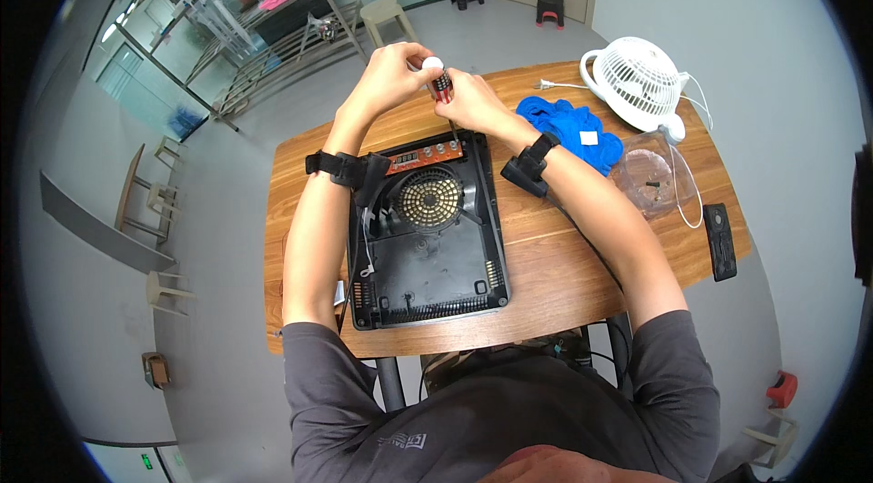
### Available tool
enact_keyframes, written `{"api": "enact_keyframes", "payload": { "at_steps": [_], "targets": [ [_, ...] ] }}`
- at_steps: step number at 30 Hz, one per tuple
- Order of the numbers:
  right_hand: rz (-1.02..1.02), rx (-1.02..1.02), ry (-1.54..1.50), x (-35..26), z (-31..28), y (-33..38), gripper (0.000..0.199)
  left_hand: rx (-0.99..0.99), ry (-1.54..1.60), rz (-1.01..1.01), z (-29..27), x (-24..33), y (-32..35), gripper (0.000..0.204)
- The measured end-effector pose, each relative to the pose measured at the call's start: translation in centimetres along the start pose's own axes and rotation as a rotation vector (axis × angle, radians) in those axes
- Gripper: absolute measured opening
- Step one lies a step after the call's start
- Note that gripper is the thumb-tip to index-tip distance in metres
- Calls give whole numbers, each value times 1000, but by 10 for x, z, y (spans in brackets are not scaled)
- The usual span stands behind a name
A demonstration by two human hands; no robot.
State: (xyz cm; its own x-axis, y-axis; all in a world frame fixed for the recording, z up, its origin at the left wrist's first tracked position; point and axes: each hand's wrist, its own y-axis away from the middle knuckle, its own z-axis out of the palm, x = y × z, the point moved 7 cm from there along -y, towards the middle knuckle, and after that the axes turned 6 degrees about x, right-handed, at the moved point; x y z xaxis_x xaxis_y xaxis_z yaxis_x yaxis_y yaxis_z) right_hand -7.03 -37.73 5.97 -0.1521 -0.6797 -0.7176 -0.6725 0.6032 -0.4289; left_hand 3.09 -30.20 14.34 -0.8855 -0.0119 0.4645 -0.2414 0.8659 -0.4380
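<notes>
Beyond the far edge of an open black appliance housing (pixel 418 256), both hands meet on a screwdriver (pixel 443 87) with a red and black handle and a white rounded end. The fingers of my left hand (pixel 396 75) are closed round its upper part, by the white end. My right hand (pixel 475 103) pinches the handle lower down. A thin shaft seems to run down toward the housing's far right corner; its tip is hard to make out. An orange circuit board (pixel 426 156) with a small display and round buttons lies along the housing's far side, above a round vent grille (pixel 429 199).
On the table's right are a blue cloth (pixel 571 133), a white fan (pixel 634 83) with its cable, a clear bowl (pixel 644 181) holding small dark parts, and a black strip (pixel 719 242) near the right edge. Loose wires (pixel 366 246) lie over the housing's left side.
</notes>
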Motion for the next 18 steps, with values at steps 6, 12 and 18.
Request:
{"api": "enact_keyframes", "payload": {
  "at_steps": [6,12,18],
  "targets": [
    [-51,32,7,-3,0,2,36,10,-192,-126,0,3,-1,46],
    [4,15,21,5,2,-3,32,109,-217,-49,3,-1,0,46],
    [10,32,50,8,3,1,40,55,61,22,10,-1,1,48]
  ]
}}
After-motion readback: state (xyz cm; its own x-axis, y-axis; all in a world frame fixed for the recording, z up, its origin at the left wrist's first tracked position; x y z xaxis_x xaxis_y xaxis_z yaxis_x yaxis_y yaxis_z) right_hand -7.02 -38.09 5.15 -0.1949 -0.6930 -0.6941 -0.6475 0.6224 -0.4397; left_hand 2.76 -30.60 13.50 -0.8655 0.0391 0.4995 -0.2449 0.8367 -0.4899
